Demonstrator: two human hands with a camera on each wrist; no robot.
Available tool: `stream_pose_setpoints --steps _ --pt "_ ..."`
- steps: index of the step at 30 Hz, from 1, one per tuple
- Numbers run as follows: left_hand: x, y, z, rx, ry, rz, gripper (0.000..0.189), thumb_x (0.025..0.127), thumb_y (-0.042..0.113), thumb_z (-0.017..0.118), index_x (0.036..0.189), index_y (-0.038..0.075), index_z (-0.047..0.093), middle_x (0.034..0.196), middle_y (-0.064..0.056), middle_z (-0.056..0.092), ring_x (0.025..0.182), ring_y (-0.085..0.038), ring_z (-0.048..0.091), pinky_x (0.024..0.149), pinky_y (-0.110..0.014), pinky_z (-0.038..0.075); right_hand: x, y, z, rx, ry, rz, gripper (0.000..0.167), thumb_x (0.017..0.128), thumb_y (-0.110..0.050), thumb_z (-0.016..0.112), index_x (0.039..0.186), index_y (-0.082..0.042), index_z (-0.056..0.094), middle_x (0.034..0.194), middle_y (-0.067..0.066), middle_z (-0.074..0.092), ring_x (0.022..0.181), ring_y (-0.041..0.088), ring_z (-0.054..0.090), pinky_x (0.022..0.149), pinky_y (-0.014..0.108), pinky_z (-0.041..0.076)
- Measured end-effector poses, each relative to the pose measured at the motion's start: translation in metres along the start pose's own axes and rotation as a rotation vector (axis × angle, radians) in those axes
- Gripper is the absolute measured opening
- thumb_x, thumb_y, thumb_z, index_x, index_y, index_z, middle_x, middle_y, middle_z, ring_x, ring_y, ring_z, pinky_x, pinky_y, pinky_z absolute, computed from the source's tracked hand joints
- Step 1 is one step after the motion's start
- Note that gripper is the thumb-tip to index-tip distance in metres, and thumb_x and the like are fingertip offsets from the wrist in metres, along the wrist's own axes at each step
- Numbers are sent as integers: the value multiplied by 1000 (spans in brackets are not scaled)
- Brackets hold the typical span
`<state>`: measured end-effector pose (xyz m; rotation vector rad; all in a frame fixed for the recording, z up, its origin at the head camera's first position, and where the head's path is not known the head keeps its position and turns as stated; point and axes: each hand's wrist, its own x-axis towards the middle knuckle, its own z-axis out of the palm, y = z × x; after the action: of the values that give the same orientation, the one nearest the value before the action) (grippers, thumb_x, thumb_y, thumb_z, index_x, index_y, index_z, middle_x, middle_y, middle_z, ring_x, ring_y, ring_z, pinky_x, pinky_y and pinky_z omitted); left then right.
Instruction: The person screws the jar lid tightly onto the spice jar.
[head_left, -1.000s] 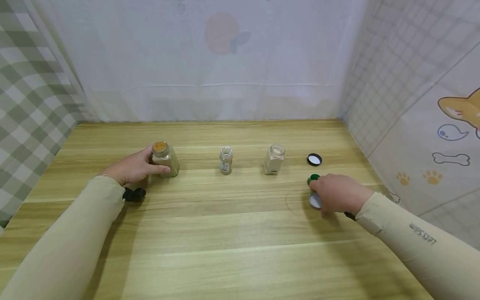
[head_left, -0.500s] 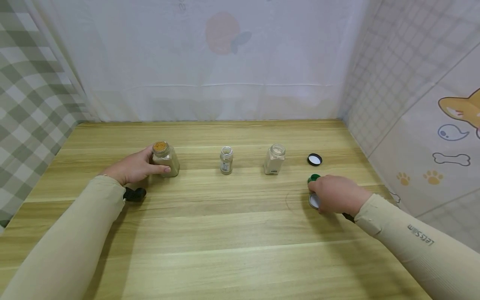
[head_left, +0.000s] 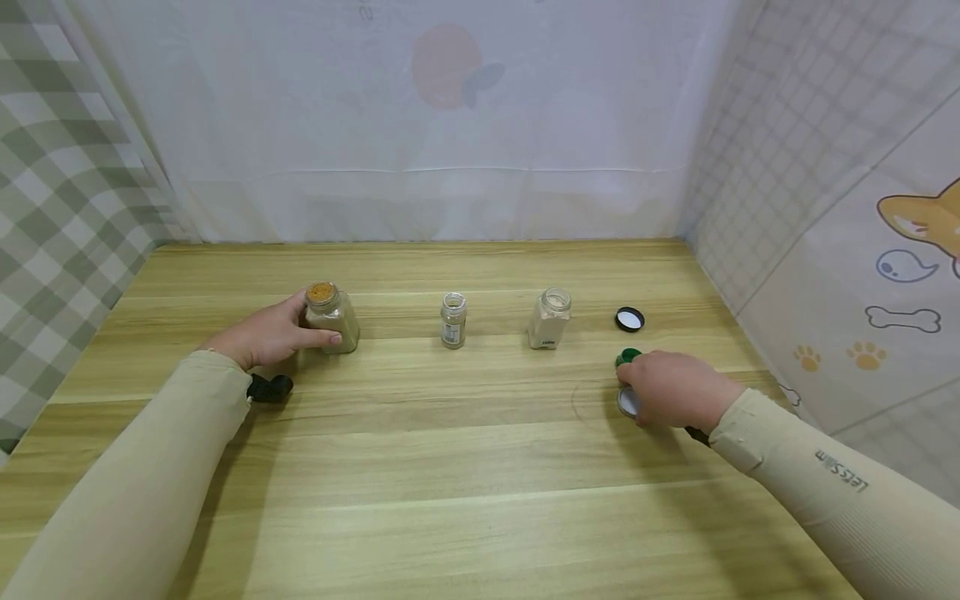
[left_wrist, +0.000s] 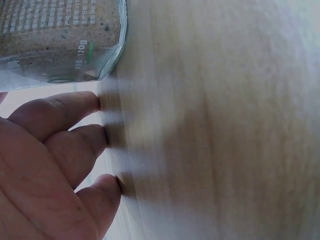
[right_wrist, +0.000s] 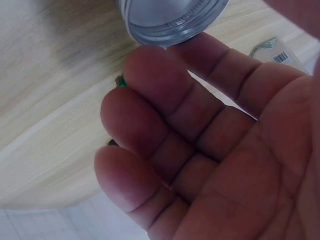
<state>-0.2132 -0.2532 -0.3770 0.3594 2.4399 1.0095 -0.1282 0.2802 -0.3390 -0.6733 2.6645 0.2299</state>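
From the head view, our left hand [head_left: 266, 337] grips the spice jar [head_left: 331, 318] on the table [head_left: 450, 467]; left of the middle jar [head_left: 452, 320]. Our right hand [head_left: 675, 387] curls over the silver lid [head_left: 628, 402], well right of that jar.

At the left wrist, fingers [left_wrist: 60, 117] brace the spice jar [left_wrist: 60, 40]; we should hold it upright.

At the right wrist, fingers [right_wrist: 160, 100] pinch the silver lid [right_wrist: 170, 17]; we should grip it evenly by the rim.

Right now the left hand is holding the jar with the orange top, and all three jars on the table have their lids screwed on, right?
Not all. The left hand does hold the orange-topped jar, but the head view shows the middle jar and the right jar standing open without lids.
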Motion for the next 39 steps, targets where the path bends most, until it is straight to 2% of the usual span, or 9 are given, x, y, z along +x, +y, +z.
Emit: stream_pose_setpoints --steps 8,16,24,30,39 --pt "-1 2 0 18 10 3 86 99 49 72 161 9 27 154 -24 53 147 -45 45 117 -65 36 -2 1 1 -14 56 -24 31 78 -17 92 89 -11 64 80 -2 60 72 15 55 65 34 53" --pt "-3 0 0 31 9 0 87 99 50 71 161 10 26 156 -24 51 147 -46 44 116 -66 36 -2 -3 -4 -26 125 -51 31 78 -22 91 91 -11 64 83 0 59 73 16 54 65 36 52" --pt "-2 1 0 30 2 1 90 99 51 70 163 11 21 157 -25 48 148 -47 43 116 -67 36 -1 -16 -15 42 143 -72 29 82 -20 85 95 -10 61 80 -1 61 69 15 55 63 36 52" --pt "0 -1 -1 14 4 -6 89 99 52 71 162 14 23 158 -23 48 149 -45 42 117 -67 34 4 -27 -22 88 157 -104 28 82 -19 84 98 -10 62 85 -2 63 72 14 55 66 35 52" --pt "-1 1 0 31 6 -4 89 98 54 71 162 12 24 158 -23 49 149 -46 42 117 -67 35 16 -45 -27 100 241 -141 28 82 -14 81 104 -9 63 93 -1 63 80 15 56 74 34 53"
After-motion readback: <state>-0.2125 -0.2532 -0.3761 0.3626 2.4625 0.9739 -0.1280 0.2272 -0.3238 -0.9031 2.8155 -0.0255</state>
